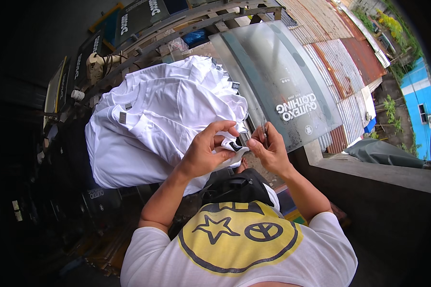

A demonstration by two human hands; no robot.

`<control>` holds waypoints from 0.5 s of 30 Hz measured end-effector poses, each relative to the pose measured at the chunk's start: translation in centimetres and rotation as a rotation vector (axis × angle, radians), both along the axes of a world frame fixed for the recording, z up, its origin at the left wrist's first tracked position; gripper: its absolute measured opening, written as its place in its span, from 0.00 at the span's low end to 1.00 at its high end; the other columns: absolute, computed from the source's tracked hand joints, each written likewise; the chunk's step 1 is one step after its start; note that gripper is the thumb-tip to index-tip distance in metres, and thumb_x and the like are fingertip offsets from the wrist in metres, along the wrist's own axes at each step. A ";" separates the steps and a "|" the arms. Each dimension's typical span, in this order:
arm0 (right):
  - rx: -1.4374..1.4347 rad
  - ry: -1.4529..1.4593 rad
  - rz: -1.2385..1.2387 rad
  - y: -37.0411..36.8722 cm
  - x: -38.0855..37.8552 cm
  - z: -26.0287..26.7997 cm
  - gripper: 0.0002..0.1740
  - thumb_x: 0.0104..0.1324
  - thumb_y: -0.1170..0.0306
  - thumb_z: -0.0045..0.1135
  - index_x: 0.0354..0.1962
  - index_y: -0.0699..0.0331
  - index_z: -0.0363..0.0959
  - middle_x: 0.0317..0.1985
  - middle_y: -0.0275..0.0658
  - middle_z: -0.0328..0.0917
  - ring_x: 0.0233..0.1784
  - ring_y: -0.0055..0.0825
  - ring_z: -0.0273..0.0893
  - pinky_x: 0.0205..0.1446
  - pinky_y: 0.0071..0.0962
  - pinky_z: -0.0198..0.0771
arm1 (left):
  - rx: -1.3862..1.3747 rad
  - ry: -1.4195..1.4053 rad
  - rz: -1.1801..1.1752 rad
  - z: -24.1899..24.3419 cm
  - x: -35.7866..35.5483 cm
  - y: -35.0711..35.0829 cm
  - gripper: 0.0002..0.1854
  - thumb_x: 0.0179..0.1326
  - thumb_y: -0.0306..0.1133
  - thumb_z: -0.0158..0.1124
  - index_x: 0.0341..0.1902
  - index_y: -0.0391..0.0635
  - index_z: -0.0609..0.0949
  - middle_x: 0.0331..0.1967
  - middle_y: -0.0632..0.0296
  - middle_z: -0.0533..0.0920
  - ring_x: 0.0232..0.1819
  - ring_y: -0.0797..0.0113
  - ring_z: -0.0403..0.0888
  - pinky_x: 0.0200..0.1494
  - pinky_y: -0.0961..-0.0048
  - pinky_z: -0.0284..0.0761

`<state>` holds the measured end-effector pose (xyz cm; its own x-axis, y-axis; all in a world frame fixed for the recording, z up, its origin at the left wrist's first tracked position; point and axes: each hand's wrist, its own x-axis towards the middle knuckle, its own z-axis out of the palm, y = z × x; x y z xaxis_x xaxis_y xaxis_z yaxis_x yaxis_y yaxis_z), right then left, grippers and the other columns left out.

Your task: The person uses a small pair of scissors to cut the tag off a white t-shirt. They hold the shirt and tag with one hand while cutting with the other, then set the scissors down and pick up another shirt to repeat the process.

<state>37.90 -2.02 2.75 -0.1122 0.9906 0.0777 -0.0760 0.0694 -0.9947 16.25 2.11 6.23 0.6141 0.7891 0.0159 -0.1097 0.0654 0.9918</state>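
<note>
White T-shirts (158, 104) lie in a loose pile before me, with grey labels inside their collars and small dark tags along their right edges. My left hand (210, 149) pinches a white shirt edge beside a black sewn tag (235, 146). Close on its right, my right hand (269, 147) holds a small pair of metal thread snips or scissors (265, 133), pointed away from me, mostly hidden by the fingers. The right thumb and forefinger are near the tip of the held fabric; whether they touch it I cannot tell.
A translucent printed sheet (273, 82) leans beyond my right hand. A beige heat gun or similar tool (95, 68) and a white container (78, 95) are at the left. Framed screens (140, 21) stand farther back. A concrete ledge (373, 172) runs along the right, with corrugated roofs outside.
</note>
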 end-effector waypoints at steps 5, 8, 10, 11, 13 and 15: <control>-0.166 0.144 0.181 -0.2 -0.8 1.1 0.24 0.67 0.76 0.63 0.31 0.58 0.49 0.35 0.40 0.70 0.28 0.23 0.78 0.25 0.20 0.73 | 0.077 0.097 0.034 0.1 -0.2 -0.4 0.37 0.52 0.07 0.62 0.66 0.42 0.65 0.59 0.56 0.70 0.54 0.66 0.80 0.54 0.74 0.78; -0.217 0.102 0.180 -0.5 -1.1 1.3 0.23 0.67 0.81 0.60 0.32 0.59 0.48 0.36 0.43 0.71 0.32 0.29 0.83 0.27 0.24 0.79 | 0.074 0.044 0.108 -0.3 -0.3 -0.8 0.32 0.54 0.09 0.64 0.62 0.42 0.67 0.57 0.57 0.70 0.53 0.68 0.80 0.51 0.76 0.77; -0.159 0.175 0.064 -0.8 -1.8 1.1 0.23 0.65 0.77 0.65 0.29 0.59 0.52 0.31 0.36 0.73 0.31 0.19 0.71 0.31 0.20 0.69 | 0.078 -0.003 0.130 -0.7 -0.5 -1.0 0.27 0.56 0.12 0.65 0.58 0.41 0.69 0.56 0.59 0.70 0.53 0.69 0.79 0.52 0.76 0.76; -0.125 0.194 0.023 -0.9 -2.1 0.9 0.23 0.64 0.77 0.66 0.28 0.59 0.53 0.30 0.35 0.74 0.31 0.17 0.68 0.33 0.19 0.67 | 0.083 -0.024 0.129 -0.9 -0.7 -1.1 0.25 0.56 0.14 0.66 0.57 0.41 0.70 0.55 0.59 0.70 0.53 0.69 0.78 0.54 0.75 0.75; -0.051 0.214 -0.041 -0.9 -2.6 0.5 0.23 0.64 0.77 0.66 0.27 0.60 0.53 0.30 0.34 0.74 0.31 0.16 0.65 0.34 0.19 0.64 | 0.096 -0.032 0.136 -1.3 -1.0 -1.3 0.22 0.58 0.18 0.67 0.54 0.40 0.71 0.55 0.60 0.71 0.54 0.70 0.76 0.57 0.74 0.73; 0.012 0.209 -0.081 -0.9 -2.8 0.3 0.23 0.65 0.79 0.65 0.27 0.60 0.53 0.30 0.34 0.73 0.32 0.16 0.64 0.35 0.18 0.64 | 0.112 -0.008 0.153 -1.5 -1.2 -1.5 0.19 0.59 0.22 0.68 0.53 0.40 0.74 0.54 0.59 0.71 0.54 0.71 0.75 0.60 0.73 0.71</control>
<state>35.09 -2.94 3.02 -0.0129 0.9946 0.1027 -0.2745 0.0952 -0.9569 15.02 0.60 4.68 0.4862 0.8664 0.1137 -0.1182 -0.0638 0.9909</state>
